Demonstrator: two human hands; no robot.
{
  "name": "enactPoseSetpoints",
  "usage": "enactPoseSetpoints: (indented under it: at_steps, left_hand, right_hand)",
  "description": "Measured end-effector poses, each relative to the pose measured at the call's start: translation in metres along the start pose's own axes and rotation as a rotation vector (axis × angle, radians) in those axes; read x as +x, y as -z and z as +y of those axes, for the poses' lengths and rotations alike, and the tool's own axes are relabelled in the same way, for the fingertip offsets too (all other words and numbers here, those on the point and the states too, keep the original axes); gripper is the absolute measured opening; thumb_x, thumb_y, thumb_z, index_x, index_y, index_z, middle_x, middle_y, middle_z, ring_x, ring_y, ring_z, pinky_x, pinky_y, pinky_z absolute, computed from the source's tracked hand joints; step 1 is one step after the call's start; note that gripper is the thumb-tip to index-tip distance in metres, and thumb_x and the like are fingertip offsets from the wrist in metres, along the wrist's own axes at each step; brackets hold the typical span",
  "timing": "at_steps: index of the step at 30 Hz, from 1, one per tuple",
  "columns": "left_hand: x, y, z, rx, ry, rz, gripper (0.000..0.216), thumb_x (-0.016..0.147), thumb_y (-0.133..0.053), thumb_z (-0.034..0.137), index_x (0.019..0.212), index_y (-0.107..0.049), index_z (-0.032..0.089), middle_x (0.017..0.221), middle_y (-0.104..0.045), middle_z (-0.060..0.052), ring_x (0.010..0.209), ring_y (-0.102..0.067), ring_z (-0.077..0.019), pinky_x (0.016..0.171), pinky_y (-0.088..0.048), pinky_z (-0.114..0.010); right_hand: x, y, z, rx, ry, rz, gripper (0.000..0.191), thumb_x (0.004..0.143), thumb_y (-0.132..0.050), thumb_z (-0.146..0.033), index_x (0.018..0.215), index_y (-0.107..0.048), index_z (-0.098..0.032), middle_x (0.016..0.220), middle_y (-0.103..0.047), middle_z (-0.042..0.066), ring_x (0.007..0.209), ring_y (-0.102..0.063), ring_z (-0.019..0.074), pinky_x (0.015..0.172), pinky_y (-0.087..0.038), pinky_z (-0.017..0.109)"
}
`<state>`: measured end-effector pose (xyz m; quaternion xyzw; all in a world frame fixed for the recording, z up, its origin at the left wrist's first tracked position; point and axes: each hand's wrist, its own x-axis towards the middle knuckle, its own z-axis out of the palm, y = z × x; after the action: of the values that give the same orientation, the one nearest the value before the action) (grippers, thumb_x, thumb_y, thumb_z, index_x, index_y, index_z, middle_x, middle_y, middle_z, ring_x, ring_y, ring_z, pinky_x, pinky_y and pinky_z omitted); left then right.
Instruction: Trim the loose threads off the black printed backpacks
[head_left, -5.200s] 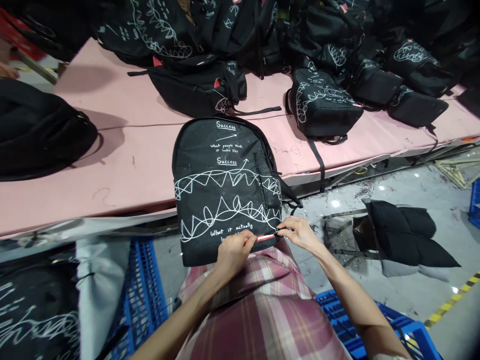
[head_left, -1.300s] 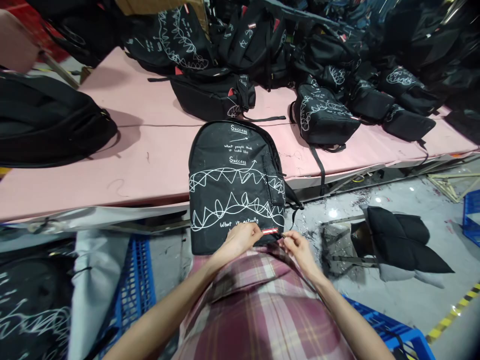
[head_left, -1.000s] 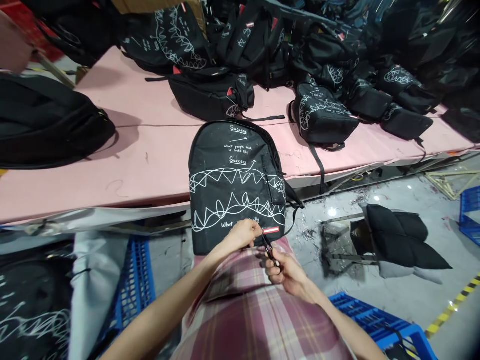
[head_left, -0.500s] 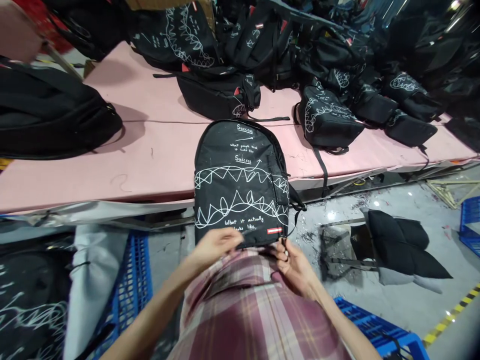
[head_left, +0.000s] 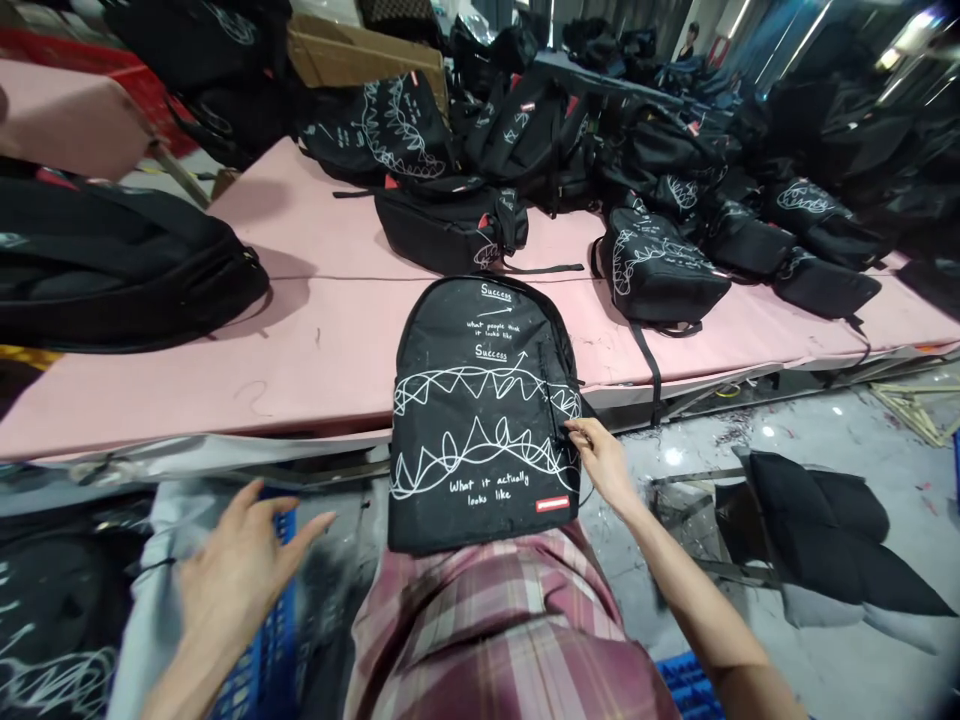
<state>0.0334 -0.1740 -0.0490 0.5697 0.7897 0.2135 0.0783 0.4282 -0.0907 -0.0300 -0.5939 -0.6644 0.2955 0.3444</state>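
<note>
Step now, I think: working at the side of the bag front. The black backpack (head_left: pixel 480 420) w/ white words and squiggles stands up nr the middle, its bottom on the plaid cloth (head_left: pixel 517 620) on the person's lap, and its back to the edge of the pink table (head_left: pixel 330 350). Its front faces the person. Clock spots here count from the mid of the bag.

The R hand (head_left: pixel 602 462) is at 3 o'clock, its fingertips at the bag's edge, abt where the low end of the dark zip (head_left: pixel 550 395) is. The next move there prob. needs a small, neat grip, b/c the parts are tiny. If the L hand (head_left: pixel 236 570) is to help, it'd have to go across to the bag first, b/c it's well apart from it, at 8 o'clock.

Pose: R arm comes up from 5 o'clock, wrist almost straight, finger & thumb tips close together. Can't tell if they've got the zip, a bit of cloth or a small tool. L arm comes up from 7 o'clock, hand wide open, fingers spread, thumb out toward the bag, nothing seen in it; it's a bit blurry, over the blue crate (head_left: pixel 266 645). Red label (head_left: pixel 553 505) is at 5 o'clock, no hand on it.
</note>
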Motion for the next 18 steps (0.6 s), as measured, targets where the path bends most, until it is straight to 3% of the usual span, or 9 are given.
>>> enactPoseSetpoints:
  at_steps: [2,5,9,13,18]
  left_hand:
    - [0.018,-0.01,0.039,-0.057,-0.12,0.003,0.041,0.074,-0.044,0.056,0.084,-0.059,0.019,0.12,-0.055,-0.013,0.105,-0.054,-0.0312,0.087,-0.044,-0.046]
    - [0.029,-0.032,0.112,-0.185,-0.353,-0.103,0.027,0.08,-0.046,0.043,0.08,-0.063,0.022,0.098,-0.066,-0.006,0.095,-0.058,-0.0247,0.086,-0.043,-0.04]
    - [0.025,-0.063,0.193,-0.272,-0.618,-0.187,0.017,0.085,-0.046,0.025,0.083,-0.063,0.022,0.097,-0.067,-0.003,0.098,-0.056,-0.0213,0.085,-0.04,-0.039]
    - [0.04,-0.088,0.224,-0.3,-0.718,-0.239,0.018,0.086,-0.044,0.019,0.085,-0.062,0.02,0.1,-0.066,-0.004,0.103,-0.053,-0.0208,0.087,-0.039,-0.039]
    - [0.104,-0.104,0.239,-0.274,-0.67,-0.228,0.016,0.085,-0.046,0.021,0.084,-0.062,0.02,0.098,-0.066,-0.004,0.1,-0.055,-0.0205,0.087,-0.04,-0.039]
  right_hand:
    - [0.008,-0.008,-0.001,-0.023,-0.016,0.006,0.024,0.082,-0.045,-0.027,0.097,-0.064,-0.02,0.098,-0.063,0.005,0.089,-0.058,0.0171,0.08,-0.041,0.028]
    - [0.005,-0.016,0.006,-0.001,-0.114,0.003,0.023,0.077,-0.055,-0.032,0.094,-0.063,-0.018,0.087,-0.063,0.004,0.077,-0.058,0.0171,0.073,-0.042,0.028]
    - [-0.011,-0.016,0.02,0.05,-0.197,-0.013,0.018,0.071,-0.061,-0.033,0.081,-0.061,-0.017,0.075,-0.061,0.002,0.069,-0.055,0.0172,0.064,-0.04,0.027]
    - [-0.017,-0.014,0.032,0.18,-0.256,-0.036,0.013,0.072,-0.059,-0.029,0.068,-0.059,-0.016,0.068,-0.058,0.001,0.065,-0.053,0.0155,0.061,-0.039,0.025]
    - [0.005,-0.003,0.04,0.309,-0.331,-0.075,0.026,0.077,-0.055,-0.038,0.068,-0.062,-0.014,0.062,-0.06,0.001,0.06,-0.053,0.0145,0.056,-0.039,0.023]
